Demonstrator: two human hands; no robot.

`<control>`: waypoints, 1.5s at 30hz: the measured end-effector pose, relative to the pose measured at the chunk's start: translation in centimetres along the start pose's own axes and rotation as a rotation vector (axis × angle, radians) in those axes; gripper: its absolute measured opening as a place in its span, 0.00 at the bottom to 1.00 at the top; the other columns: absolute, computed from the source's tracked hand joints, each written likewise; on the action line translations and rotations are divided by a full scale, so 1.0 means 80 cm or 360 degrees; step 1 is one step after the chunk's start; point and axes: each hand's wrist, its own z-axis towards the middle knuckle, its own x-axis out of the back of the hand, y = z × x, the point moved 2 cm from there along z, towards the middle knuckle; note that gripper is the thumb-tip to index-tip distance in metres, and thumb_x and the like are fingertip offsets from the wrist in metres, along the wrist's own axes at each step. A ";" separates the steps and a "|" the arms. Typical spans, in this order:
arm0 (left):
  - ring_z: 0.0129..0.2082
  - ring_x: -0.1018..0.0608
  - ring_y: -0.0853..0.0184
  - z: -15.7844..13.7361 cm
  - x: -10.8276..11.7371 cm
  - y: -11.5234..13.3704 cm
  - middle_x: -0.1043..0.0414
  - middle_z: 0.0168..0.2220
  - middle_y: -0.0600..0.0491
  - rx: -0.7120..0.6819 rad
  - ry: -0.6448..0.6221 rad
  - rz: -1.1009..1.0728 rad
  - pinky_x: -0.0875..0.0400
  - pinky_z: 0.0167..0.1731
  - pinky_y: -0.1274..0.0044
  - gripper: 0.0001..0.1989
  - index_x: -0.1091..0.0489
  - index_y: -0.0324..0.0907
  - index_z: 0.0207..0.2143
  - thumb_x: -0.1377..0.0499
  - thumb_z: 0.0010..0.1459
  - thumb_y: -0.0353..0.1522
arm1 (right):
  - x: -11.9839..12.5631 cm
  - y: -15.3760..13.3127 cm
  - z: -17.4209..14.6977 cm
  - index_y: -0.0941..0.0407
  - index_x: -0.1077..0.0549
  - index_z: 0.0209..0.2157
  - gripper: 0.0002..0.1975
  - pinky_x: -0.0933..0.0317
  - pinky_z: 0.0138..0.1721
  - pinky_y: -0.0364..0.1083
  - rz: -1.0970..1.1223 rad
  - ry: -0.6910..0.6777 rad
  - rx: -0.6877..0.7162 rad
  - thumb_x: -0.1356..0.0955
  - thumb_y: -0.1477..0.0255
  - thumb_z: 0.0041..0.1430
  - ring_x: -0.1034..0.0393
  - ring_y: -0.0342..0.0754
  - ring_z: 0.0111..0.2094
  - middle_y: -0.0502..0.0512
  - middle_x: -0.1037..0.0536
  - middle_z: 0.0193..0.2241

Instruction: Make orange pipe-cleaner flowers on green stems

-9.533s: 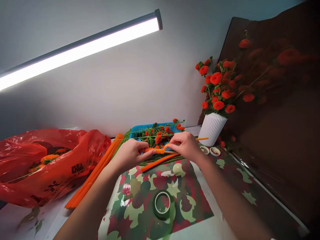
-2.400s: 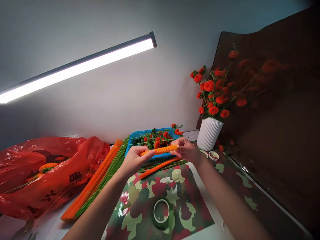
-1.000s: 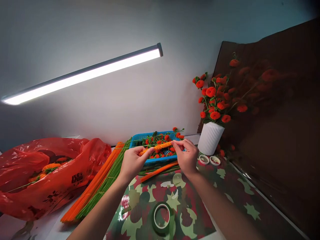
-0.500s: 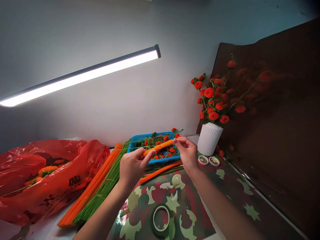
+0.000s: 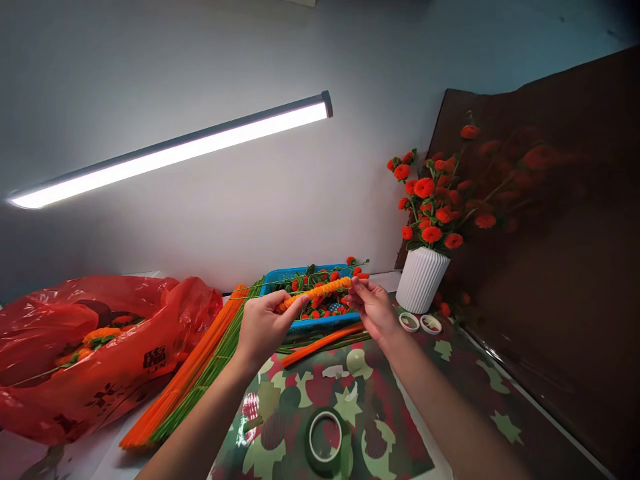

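Note:
A coiled orange pipe cleaner (image 5: 316, 293) is stretched between my two hands above the table. My left hand (image 5: 263, 325) pinches its left end and my right hand (image 5: 373, 307) pinches its right end. Right behind it sits a blue basket (image 5: 280, 276) filled with small orange flowers on green stems. Loose orange and green pipe cleaners (image 5: 320, 341) lie on the mat just under my hands.
A camouflage-patterned mat (image 5: 380, 427) covers the table, with a green tape roll (image 5: 325, 440) near me. A long bundle of orange and green stems (image 5: 195, 373) lies left, beside a red plastic bag (image 5: 90, 353). A white vase of orange flowers (image 5: 423, 280) and two small tape rolls (image 5: 420, 323) stand right.
The straight orange strand seen earliest has become a tight coil held between both hands. In the last second the hands stayed put, with the right fingers shifting slightly at the coil's end.

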 end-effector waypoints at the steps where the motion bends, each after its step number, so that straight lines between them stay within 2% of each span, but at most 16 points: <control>1: 0.18 0.48 0.74 0.002 0.000 -0.004 0.54 0.16 0.60 0.0002 -0.0061 -0.0042 0.51 0.18 0.80 0.24 0.44 0.41 0.14 0.44 0.55 0.45 | -0.001 -0.001 0.000 0.56 0.29 0.22 0.29 0.36 0.20 0.41 -0.0015 -0.0057 -0.0046 0.23 0.49 0.24 0.31 0.41 0.16 0.46 0.27 0.15; 5: 0.18 0.49 0.75 0.008 -0.001 -0.021 0.55 0.16 0.60 -0.0055 -0.0311 -0.0147 0.53 0.17 0.81 0.23 0.46 0.41 0.14 0.44 0.54 0.44 | 0.001 -0.012 -0.003 0.58 0.29 0.20 0.27 0.38 0.20 0.40 -0.0143 -0.0278 -0.0182 0.21 0.53 0.23 0.31 0.41 0.15 0.46 0.27 0.14; 8: 0.18 0.51 0.75 0.010 0.001 -0.026 0.57 0.16 0.61 -0.0170 -0.0378 -0.0107 0.55 0.17 0.80 0.22 0.46 0.41 0.14 0.43 0.54 0.41 | 0.005 -0.022 -0.004 0.59 0.27 0.19 0.22 0.40 0.20 0.39 -0.0272 -0.0356 -0.0193 0.20 0.59 0.26 0.29 0.42 0.16 0.47 0.26 0.14; 13: 0.19 0.52 0.74 0.009 0.007 -0.017 0.59 0.17 0.61 -0.0313 -0.0299 0.0087 0.54 0.17 0.81 0.23 0.46 0.41 0.14 0.42 0.54 0.41 | 0.007 -0.035 -0.008 0.59 0.25 0.18 0.16 0.39 0.22 0.40 -0.0418 -0.0321 -0.0088 0.20 0.64 0.30 0.30 0.42 0.18 0.47 0.27 0.13; 16: 0.19 0.52 0.73 0.008 0.011 -0.011 0.59 0.17 0.61 -0.0330 -0.0228 0.0184 0.53 0.18 0.81 0.24 0.48 0.42 0.14 0.42 0.54 0.42 | 0.005 -0.037 -0.012 0.58 0.24 0.19 0.15 0.36 0.24 0.42 -0.0431 -0.0276 -0.0019 0.21 0.64 0.31 0.30 0.43 0.20 0.48 0.25 0.16; 20: 0.19 0.50 0.73 0.008 0.013 -0.011 0.56 0.16 0.61 -0.0331 -0.0158 0.0274 0.53 0.18 0.81 0.23 0.45 0.42 0.14 0.43 0.55 0.43 | 0.006 -0.041 -0.014 0.58 0.22 0.21 0.15 0.33 0.29 0.43 -0.0441 -0.0278 0.0043 0.22 0.60 0.37 0.27 0.45 0.25 0.53 0.21 0.21; 24: 0.18 0.49 0.73 0.008 0.014 -0.013 0.54 0.15 0.61 -0.0339 -0.0102 0.0284 0.52 0.18 0.81 0.24 0.44 0.42 0.14 0.44 0.56 0.45 | 0.009 -0.045 -0.014 0.60 0.23 0.19 0.19 0.31 0.30 0.42 -0.0279 -0.0386 -0.0109 0.25 0.56 0.42 0.24 0.45 0.27 0.57 0.19 0.27; 26: 0.18 0.48 0.74 0.008 0.014 -0.013 0.54 0.15 0.61 -0.0334 -0.0090 0.0267 0.51 0.18 0.81 0.24 0.44 0.41 0.14 0.44 0.56 0.45 | 0.009 -0.048 -0.013 0.60 0.25 0.20 0.16 0.30 0.31 0.42 -0.0165 -0.0397 -0.0187 0.25 0.59 0.43 0.24 0.45 0.26 0.57 0.19 0.25; 30: 0.18 0.48 0.74 0.008 0.016 -0.012 0.54 0.15 0.61 -0.0340 -0.0077 0.0256 0.51 0.19 0.82 0.24 0.45 0.41 0.15 0.43 0.56 0.44 | 0.010 -0.052 -0.013 0.56 0.28 0.28 0.07 0.29 0.31 0.43 0.0018 -0.0342 -0.0248 0.28 0.69 0.48 0.22 0.46 0.27 0.52 0.19 0.24; 33: 0.18 0.48 0.74 0.008 0.018 -0.011 0.54 0.16 0.61 -0.0369 -0.0078 0.0241 0.50 0.19 0.82 0.24 0.45 0.41 0.15 0.43 0.57 0.44 | 0.011 -0.047 -0.013 0.55 0.32 0.30 0.07 0.29 0.29 0.42 0.0134 -0.0367 -0.0364 0.28 0.73 0.51 0.22 0.45 0.27 0.50 0.19 0.24; 39: 0.18 0.48 0.73 0.008 0.017 -0.011 0.54 0.16 0.61 -0.0413 -0.0126 0.0249 0.51 0.19 0.81 0.24 0.45 0.42 0.16 0.44 0.57 0.45 | 0.015 -0.026 -0.004 0.56 0.31 0.29 0.11 0.29 0.28 0.38 0.0234 -0.0439 -0.0589 0.25 0.77 0.46 0.22 0.42 0.26 0.46 0.21 0.22; 45: 0.18 0.49 0.73 0.009 0.018 -0.014 0.55 0.16 0.61 -0.0473 -0.0134 0.0348 0.52 0.19 0.81 0.24 0.46 0.42 0.16 0.44 0.57 0.46 | 0.019 -0.021 -0.001 0.57 0.29 0.30 0.14 0.27 0.29 0.40 0.0185 -0.0474 -0.0579 0.23 0.78 0.42 0.23 0.42 0.26 0.48 0.20 0.25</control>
